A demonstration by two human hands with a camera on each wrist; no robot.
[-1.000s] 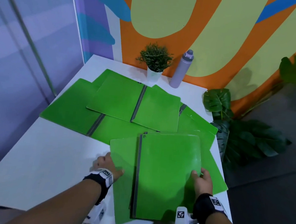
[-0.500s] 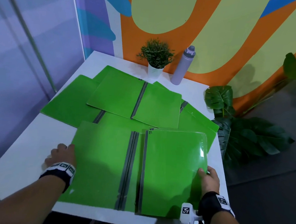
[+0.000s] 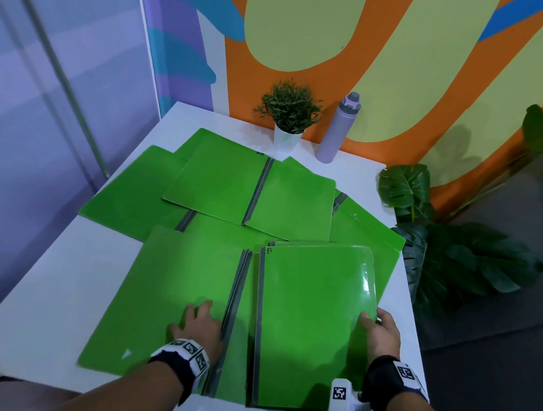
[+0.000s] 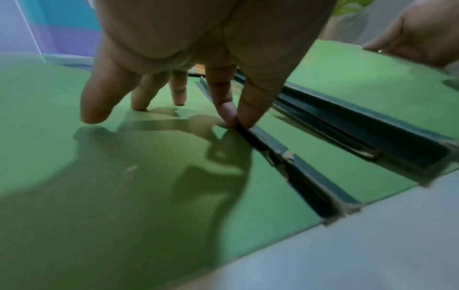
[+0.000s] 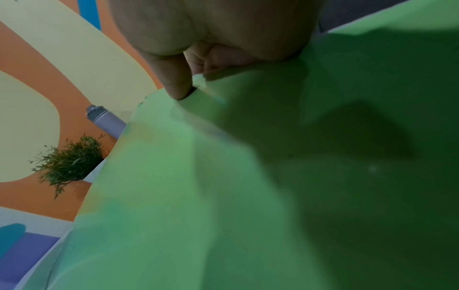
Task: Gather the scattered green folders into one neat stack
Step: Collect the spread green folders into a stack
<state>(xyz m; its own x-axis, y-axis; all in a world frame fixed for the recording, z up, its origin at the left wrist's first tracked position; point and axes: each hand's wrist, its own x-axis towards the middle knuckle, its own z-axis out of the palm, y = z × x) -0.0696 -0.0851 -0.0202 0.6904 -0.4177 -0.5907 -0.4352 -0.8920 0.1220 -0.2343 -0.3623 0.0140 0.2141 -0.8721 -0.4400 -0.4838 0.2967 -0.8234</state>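
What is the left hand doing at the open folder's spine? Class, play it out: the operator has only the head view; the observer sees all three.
Observer: In the left wrist view, the left hand has thumb and forefinger meeting in a pinch on the dark spine of the open folder.
Operator: And its other fingers?
Observer: Three are spread, with their tips on the green cover.
Operator: How is the right grip on the closed folder?
Observer: In the right wrist view, the right hand has its thumb on top of the closed folder at the edge, with the fingers tucked beneath.
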